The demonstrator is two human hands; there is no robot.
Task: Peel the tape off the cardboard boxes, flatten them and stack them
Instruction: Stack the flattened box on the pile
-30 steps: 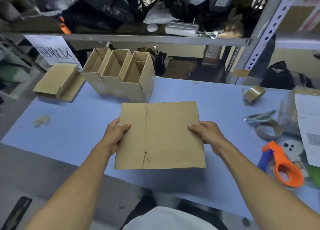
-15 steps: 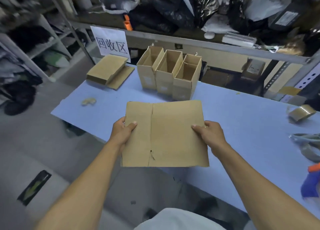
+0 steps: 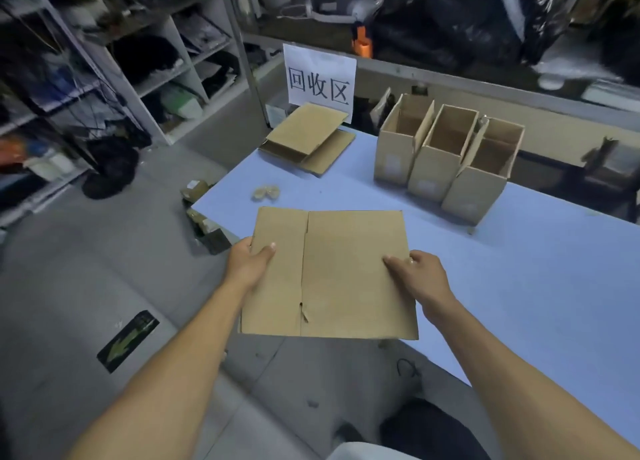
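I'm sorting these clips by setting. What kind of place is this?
Probably a warehouse or stockroom packing area: metal shelving crammed with bagged goods, a blue worktable with open cardboard boxes, and flattened boxes by a paper sign.

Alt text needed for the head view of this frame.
Both hands, left and right, hold a flattened cardboard box by its side edges above the near edge of a blue table. Behind stand three open boxes and a flattened stack.
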